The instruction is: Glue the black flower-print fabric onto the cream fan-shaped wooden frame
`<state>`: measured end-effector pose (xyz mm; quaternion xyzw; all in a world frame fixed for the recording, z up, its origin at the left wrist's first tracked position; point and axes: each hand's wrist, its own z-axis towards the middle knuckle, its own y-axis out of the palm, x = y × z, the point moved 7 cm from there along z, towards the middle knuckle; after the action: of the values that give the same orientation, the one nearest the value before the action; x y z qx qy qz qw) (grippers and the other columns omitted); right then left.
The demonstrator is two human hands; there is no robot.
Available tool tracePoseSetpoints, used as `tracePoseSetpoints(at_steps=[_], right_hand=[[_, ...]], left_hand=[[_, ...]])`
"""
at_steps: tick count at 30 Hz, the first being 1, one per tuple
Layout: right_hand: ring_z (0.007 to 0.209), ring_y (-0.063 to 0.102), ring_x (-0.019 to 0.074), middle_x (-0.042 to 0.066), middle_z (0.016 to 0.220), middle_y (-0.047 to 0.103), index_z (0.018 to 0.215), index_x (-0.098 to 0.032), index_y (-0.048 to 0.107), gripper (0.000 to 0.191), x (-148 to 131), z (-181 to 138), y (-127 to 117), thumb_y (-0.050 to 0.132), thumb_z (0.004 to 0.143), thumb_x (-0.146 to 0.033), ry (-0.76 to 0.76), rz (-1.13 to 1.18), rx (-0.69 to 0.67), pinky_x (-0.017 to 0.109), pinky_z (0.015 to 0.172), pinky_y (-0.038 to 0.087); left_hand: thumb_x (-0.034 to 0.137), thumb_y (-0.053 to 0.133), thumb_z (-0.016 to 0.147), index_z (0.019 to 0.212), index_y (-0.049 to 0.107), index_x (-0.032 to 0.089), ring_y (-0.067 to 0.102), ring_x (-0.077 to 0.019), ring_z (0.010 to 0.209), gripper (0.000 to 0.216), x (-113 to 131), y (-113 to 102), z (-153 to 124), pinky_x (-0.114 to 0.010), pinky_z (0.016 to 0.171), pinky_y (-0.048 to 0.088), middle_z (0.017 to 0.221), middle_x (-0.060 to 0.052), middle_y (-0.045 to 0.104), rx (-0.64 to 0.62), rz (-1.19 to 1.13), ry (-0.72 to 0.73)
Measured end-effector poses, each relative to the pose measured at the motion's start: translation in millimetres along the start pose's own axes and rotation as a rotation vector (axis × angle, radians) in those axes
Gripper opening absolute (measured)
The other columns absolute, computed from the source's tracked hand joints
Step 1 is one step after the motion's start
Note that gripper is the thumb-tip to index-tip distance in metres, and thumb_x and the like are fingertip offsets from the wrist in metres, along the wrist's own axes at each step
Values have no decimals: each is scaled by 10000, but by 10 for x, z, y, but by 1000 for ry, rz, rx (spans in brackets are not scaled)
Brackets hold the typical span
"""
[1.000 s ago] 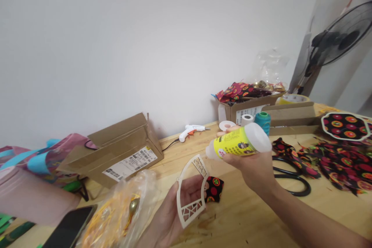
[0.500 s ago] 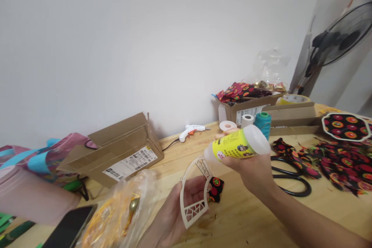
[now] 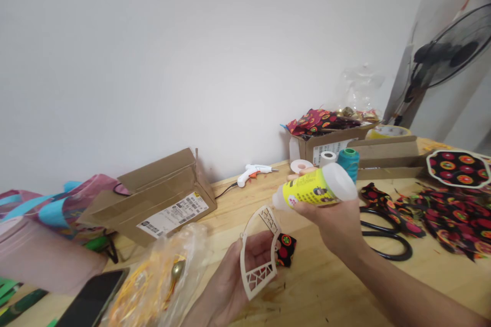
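Note:
My left hand [image 3: 230,271] holds a pale fan-shaped frame [image 3: 261,278] with lattice cut-outs at both ends, its fingers showing through the open middle. In my right hand [image 3: 341,225] is a glue bottle [image 3: 312,189] with a yellow label, tilted so its tip points down and left. The tip is close to the frame's upper end; whether it touches cannot be made out. A piece of black floral fabric [image 3: 287,250] shows just right of the frame, on the table or behind my left fingers.
A white glue gun [image 3: 253,172] lies by the wall. Cardboard boxes [image 3: 153,199] stand left and back right. Black-handled scissors [image 3: 393,245] and floral fabric [image 3: 456,219] lie right. A phone [image 3: 92,299] and a bag of yellow cords [image 3: 141,286] are left; a teal thread spool [image 3: 348,166] stands behind the bottle.
The bottle's tip has drawn slightly to the right, opening a small gap in view from the frame's top edge. Both hands keep their hold.

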<state>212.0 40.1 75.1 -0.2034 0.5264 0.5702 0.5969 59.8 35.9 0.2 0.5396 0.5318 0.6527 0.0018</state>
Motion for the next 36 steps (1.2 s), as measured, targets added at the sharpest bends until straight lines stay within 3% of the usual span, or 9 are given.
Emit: tracePoseSetpoints(at_steps=[3, 8, 12, 17, 21, 26, 30, 36], right_hand=[[727, 607, 198, 20, 727, 655, 769, -182, 601, 288, 4, -13, 44, 719, 508, -157, 3, -3, -51, 298, 635, 524], [676, 614, 186, 21, 715, 660, 741, -176, 603, 234, 17, -29, 19, 705, 531, -165, 13, -11, -5, 285, 604, 525], [738, 607, 194, 12, 799, 652, 806, -197, 587, 335, 3, -50, 71, 706, 503, -118, 18, 30, -78, 285, 626, 520], [684, 615, 186, 14, 713, 659, 747, -182, 600, 242, 18, -67, 52, 700, 531, -139, 44, 40, -34, 270, 601, 524], [641, 618, 188, 10, 731, 663, 787, -190, 599, 298, 48, -112, 133, 698, 511, -137, 93, 47, -129, 265, 548, 530], [692, 614, 196, 17, 723, 660, 767, -183, 601, 256, 33, -116, 83, 688, 529, -140, 49, 11, -68, 273, 587, 527], [655, 618, 191, 16, 733, 662, 797, -186, 603, 291, 60, -129, 132, 694, 523, -156, 80, 35, -142, 270, 562, 532], [644, 618, 169, 8, 717, 666, 735, -183, 616, 240, -17, -51, 30, 712, 519, -137, 20, 6, -2, 248, 572, 529]], left_hand=[[386, 384, 792, 1073, 526, 34, 554, -203, 874, 472, -5, 4, 0, -268, 692, 436, 1036, -187, 583, -3, -13, 2], [377, 400, 789, 1057, 542, 46, 554, -197, 876, 448, -12, 1, 5, -265, 690, 438, 1024, -175, 596, -5, -22, -4], [380, 425, 776, 1062, 537, 45, 560, -189, 850, 454, -7, 25, 7, -257, 675, 442, 1000, -168, 604, -23, -23, 2], [383, 416, 779, 1048, 545, 42, 551, -204, 873, 453, -28, 33, 13, -266, 673, 439, 1004, -173, 600, -2, -2, -11], [389, 426, 772, 1027, 560, 48, 561, -200, 831, 446, -27, 41, 35, -271, 662, 435, 993, -173, 602, -8, 10, 5], [409, 410, 773, 1059, 534, 32, 550, -214, 854, 490, -46, 11, 40, -283, 681, 424, 989, -181, 596, 11, 20, -12], [393, 413, 778, 1027, 563, 56, 558, -201, 826, 444, -36, -2, 30, -281, 685, 416, 974, -164, 604, 12, 14, 5], [413, 406, 773, 1059, 535, 32, 527, -230, 910, 493, -47, -14, 11, -289, 703, 417, 1015, -180, 585, 30, 18, -12]])
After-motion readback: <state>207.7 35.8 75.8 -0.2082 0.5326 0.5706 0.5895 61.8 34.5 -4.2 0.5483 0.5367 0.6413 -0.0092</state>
